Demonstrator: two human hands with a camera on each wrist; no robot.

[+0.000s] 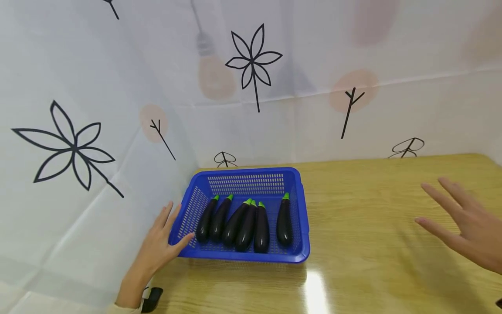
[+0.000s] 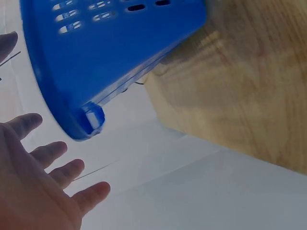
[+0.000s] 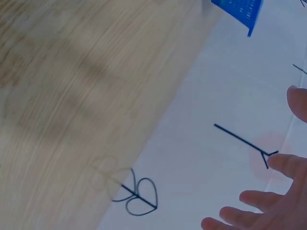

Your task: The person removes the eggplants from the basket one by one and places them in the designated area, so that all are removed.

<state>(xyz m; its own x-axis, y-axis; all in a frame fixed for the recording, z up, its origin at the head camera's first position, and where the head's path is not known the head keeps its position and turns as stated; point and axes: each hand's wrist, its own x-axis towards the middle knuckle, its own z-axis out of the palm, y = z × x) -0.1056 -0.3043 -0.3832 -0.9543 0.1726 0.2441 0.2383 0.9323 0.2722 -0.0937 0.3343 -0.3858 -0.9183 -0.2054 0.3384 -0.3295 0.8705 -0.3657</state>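
A blue perforated plastic basket [image 1: 300, 205] sits on the wooden table [image 1: 372, 244] near its left end, against the backdrop. Several dark purple eggplants [image 1: 247, 224] with green caps lie side by side in it. My left hand [image 1: 162, 242] is spread flat just left of the basket's front corner, fingers straight, thumb close to the rim; whether it touches is unclear. In the left wrist view the basket [image 2: 96, 67] looms above my left hand's fingers [image 2: 53, 167]. My right hand [image 1: 464, 222] hovers open over the table's right side, holding nothing; its fingertips [image 3: 259, 211] show in the right wrist view.
A white cloth backdrop [image 1: 274, 87] printed with black flowers and twigs rises behind the table and along its left side. A small black object [image 1: 152, 299] lies by my left wrist. Glare shines on the table in front of the basket.
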